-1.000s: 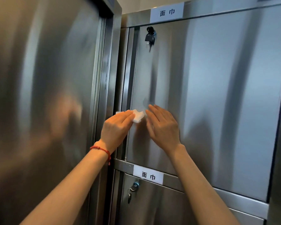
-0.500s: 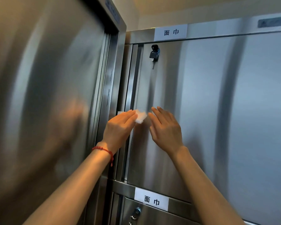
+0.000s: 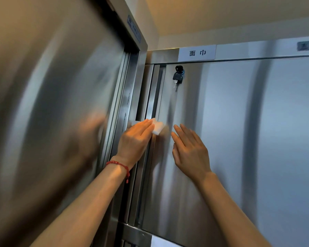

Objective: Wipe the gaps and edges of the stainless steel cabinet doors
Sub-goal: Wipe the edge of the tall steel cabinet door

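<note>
Narrow corner with a beige wall and ceiling above, steel surfaces on both sides. Big steel panel (image 3: pixel 52 113) fills the left, blurred, with a faint reflection of a hand in it. Steel cabinet door (image 3: pixel 239 139) faces the camera on the right; a white label (image 3: pixel 197 53) with two black characters sits on the strip above it. A key (image 3: pixel 177 75) with a black head hangs from the lock near the door's upper left corner. Vertical gap (image 3: pixel 152 107) runs down the door's left edge, between door and frame. Left hand (image 3: pixel 135 139), fingers straight and together, presses a white cloth (image 3: pixel 158 128) flat against that edge, about mid-height of the door; the cloth sticks out past the fingertips onto the door face. Red bracelet (image 3: pixel 119 164) on the left wrist. Right hand (image 3: pixel 190 150) is just beside the cloth, not touching it, fingers straight and slightly spread, on or just off the door face; contact can't be told. Horizontal rail (image 3: pixel 136 232) below the door at the bottom.
</note>
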